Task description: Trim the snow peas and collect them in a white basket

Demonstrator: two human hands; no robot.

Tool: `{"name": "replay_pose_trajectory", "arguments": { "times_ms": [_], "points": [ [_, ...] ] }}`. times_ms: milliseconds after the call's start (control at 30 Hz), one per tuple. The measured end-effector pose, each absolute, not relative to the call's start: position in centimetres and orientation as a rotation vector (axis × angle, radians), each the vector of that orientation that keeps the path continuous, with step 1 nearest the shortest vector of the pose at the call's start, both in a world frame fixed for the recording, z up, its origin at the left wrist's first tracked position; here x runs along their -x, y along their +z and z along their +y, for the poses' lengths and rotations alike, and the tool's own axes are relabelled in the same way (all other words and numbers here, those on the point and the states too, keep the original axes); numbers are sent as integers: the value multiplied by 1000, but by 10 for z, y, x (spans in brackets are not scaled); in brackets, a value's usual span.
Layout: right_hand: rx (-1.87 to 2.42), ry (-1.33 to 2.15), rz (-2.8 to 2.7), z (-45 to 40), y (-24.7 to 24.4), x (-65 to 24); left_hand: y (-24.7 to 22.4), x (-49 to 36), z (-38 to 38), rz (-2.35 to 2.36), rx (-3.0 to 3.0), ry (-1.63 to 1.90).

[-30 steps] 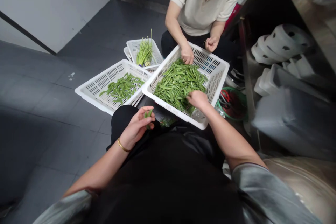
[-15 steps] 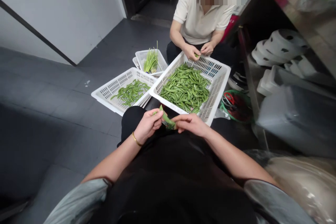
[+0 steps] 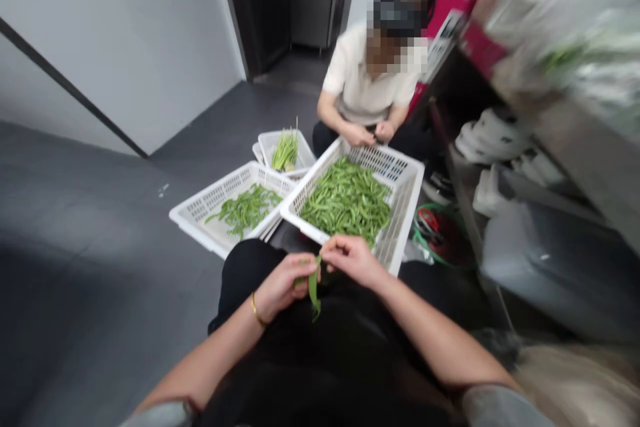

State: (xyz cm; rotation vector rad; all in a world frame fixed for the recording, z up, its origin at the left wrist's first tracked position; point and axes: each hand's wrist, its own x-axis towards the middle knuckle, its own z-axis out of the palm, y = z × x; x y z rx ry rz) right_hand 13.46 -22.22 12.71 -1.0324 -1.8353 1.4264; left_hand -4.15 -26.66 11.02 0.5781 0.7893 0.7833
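Observation:
A green pea pod [image 3: 313,293] hangs lengthwise below my left hand [image 3: 287,280], whose thumb and fingers are closed on its upper part. Another bit of green shows between those fingers. My right hand [image 3: 353,259] pinches at the pod's top end, fingertips close to the left thumb. Just beyond my hands, a large white slotted basket [image 3: 407,213] holds a heap of pea pods [image 3: 345,203]. To its left, a second white basket [image 3: 193,220] contains a smaller pile of pods [image 3: 247,207].
Opposite me sits a person [image 3: 367,80] with both hands over the large basket's far edge. Behind the left basket, a small white basket [image 3: 270,140] holds long green stalks [image 3: 286,150]. At right are a green-rimmed basket [image 3: 450,261], a shelf and a grey bin [image 3: 545,260].
The pod has swung from slanting across between my hands to hanging down. My right hand has moved to its top end. The view has tilted up, so the baskets sit lower.

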Motion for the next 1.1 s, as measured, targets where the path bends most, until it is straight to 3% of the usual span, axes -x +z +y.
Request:
{"name": "replay_pose_trajectory", "arguments": {
  "times_ms": [200, 267, 467, 633, 833, 1100],
  "points": [
    [942, 347, -2133, -210, 116, -116, 104, 29, -249, 713, -445, 933],
    [878, 199, -2182, -208, 119, -116, 105, 30, -245, 707, -396, 982],
    [940, 387, -1997, -204, 145, -153, 117, 66, -243, 944, -570, 1333],
    [973, 689, -2124, -204, 150, -162, 132, 76, -249, 1171, -976, 1374],
    [843, 676, -2459, -214, 143, -131, 134, 70, -258, 1259, -1226, 1279],
    [935, 586, -2179, -225, 115, -120, 101, 50, -274, 1134, -1302, 888]
  ]
}}
